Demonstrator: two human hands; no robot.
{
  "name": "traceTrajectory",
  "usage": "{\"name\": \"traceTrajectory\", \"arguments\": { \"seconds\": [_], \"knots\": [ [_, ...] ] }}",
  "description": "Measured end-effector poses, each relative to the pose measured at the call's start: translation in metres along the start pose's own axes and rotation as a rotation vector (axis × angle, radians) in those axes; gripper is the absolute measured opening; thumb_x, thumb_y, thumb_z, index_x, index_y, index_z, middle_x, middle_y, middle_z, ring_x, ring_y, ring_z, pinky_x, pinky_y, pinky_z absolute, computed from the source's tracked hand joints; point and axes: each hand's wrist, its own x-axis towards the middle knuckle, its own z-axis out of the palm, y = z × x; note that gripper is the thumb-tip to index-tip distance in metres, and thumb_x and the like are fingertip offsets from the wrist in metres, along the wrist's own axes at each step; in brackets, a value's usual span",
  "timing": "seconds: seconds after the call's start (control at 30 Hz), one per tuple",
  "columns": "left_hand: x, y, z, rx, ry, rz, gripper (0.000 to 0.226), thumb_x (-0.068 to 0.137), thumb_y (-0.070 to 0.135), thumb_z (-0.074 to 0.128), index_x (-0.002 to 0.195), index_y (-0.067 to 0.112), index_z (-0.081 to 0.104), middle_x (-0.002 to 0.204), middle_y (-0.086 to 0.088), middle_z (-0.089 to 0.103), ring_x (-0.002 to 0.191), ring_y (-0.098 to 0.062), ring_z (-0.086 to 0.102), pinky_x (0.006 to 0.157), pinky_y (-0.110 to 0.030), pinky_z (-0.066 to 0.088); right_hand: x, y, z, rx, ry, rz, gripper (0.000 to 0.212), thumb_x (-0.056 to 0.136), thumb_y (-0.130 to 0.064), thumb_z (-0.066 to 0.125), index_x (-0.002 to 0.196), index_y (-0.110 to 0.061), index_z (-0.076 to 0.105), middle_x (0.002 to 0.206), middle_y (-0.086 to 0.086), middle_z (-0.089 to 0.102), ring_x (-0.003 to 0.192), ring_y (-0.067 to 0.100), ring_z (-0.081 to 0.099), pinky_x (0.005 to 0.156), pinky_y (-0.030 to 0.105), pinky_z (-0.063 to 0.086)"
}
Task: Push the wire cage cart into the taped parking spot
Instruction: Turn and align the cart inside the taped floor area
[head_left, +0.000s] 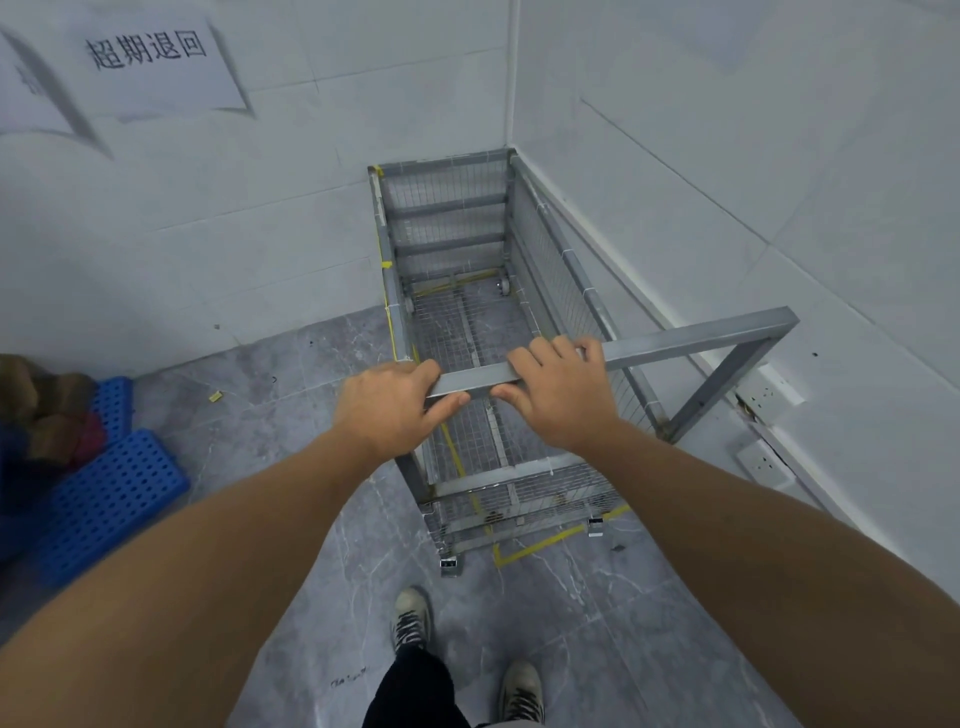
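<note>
The grey wire cage cart (452, 223) stands in the room's corner, its far end against the back wall and its right side along the right wall. My left hand (387, 408) and my right hand (558, 395) both grip the cart's near top bar (480, 375), side by side. Yellow floor tape (543, 545) outlines the parking spot; one corner shows just behind the cart's near end, and a strip runs under the mesh floor on the left side. The cart is empty. Its near casters (451, 565) sit close to the tape line.
Blue perforated plastic pallets (111, 499) and a heap of brown and dark items (36, 410) lie on the left floor. A paper sign (150, 62) hangs on the back wall. Wall sockets (769, 397) sit low on the right wall. My feet (413, 618) stand behind the cart.
</note>
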Motion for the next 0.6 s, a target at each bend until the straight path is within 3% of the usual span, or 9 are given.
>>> {"name": "traceTrajectory", "arguments": {
  "seconds": [0.1, 0.17, 0.3, 0.37, 0.47, 0.6],
  "knots": [
    [0.001, -0.003, -0.001, -0.028, 0.034, 0.084, 0.045, 0.092, 0.063, 0.035, 0.085, 0.022, 0.051, 0.066, 0.005, 0.055, 0.052, -0.018, 0.046, 0.044, -0.028, 0.039, -0.001, 0.0, -0.002, 0.012, -0.025, 0.018, 0.046, 0.096, -0.062, 0.041, 0.1, -0.02, 0.058, 0.092, -0.001, 0.06, 0.084, 0.024, 0.054, 0.087, 0.046, 0.036],
    [0.0, -0.009, -0.001, -0.056, 0.015, 0.181, 0.037, 0.095, 0.055, 0.035, 0.103, 0.023, 0.053, 0.08, 0.003, 0.062, 0.06, -0.022, 0.056, 0.046, -0.03, 0.04, 0.0, -0.002, -0.003, 0.02, -0.039, 0.035, 0.048, 0.096, -0.064, 0.038, 0.102, -0.021, 0.059, 0.094, -0.001, 0.06, 0.086, 0.024, 0.054, 0.088, 0.046, 0.037],
    [0.0, -0.024, -0.005, -0.14, -0.066, 0.346, 0.045, 0.097, 0.047, 0.025, 0.135, 0.027, 0.037, 0.103, 0.002, 0.061, 0.077, -0.025, 0.063, 0.052, -0.034, 0.047, 0.0, -0.005, -0.007, 0.016, -0.077, 0.068, 0.048, 0.095, -0.064, 0.037, 0.104, -0.022, 0.058, 0.095, -0.001, 0.059, 0.089, 0.025, 0.054, 0.092, 0.045, 0.035],
    [0.001, -0.027, -0.008, -0.199, -0.088, 0.393, 0.046, 0.096, 0.047, 0.022, 0.138, 0.03, 0.033, 0.106, 0.001, 0.06, 0.079, -0.026, 0.062, 0.054, -0.035, 0.047, -0.002, -0.01, -0.008, 0.009, -0.13, 0.128, 0.053, 0.095, -0.066, 0.033, 0.11, -0.022, 0.058, 0.101, 0.0, 0.058, 0.097, 0.026, 0.053, 0.101, 0.046, 0.032],
    [0.003, -0.035, -0.008, -0.336, -0.169, 0.422, 0.05, 0.094, 0.047, 0.022, 0.141, 0.031, 0.031, 0.113, -0.002, 0.06, 0.087, -0.029, 0.062, 0.068, -0.043, 0.052, -0.01, -0.023, -0.009, 0.05, -0.121, 0.278, 0.06, 0.095, -0.067, 0.03, 0.124, -0.022, 0.058, 0.12, 0.005, 0.058, 0.119, 0.028, 0.049, 0.113, 0.054, 0.026],
    [0.006, -0.048, -0.007, -0.529, -0.237, 0.428, 0.051, 0.096, 0.043, 0.035, 0.145, 0.029, 0.038, 0.125, -0.004, 0.062, 0.104, -0.027, 0.06, 0.086, -0.043, 0.05, -0.016, -0.046, -0.015, 0.147, -0.084, 0.513, 0.066, 0.094, -0.066, 0.04, 0.133, -0.014, 0.055, 0.138, 0.018, 0.047, 0.131, 0.038, 0.042, 0.108, 0.057, 0.035]
  ]
}}
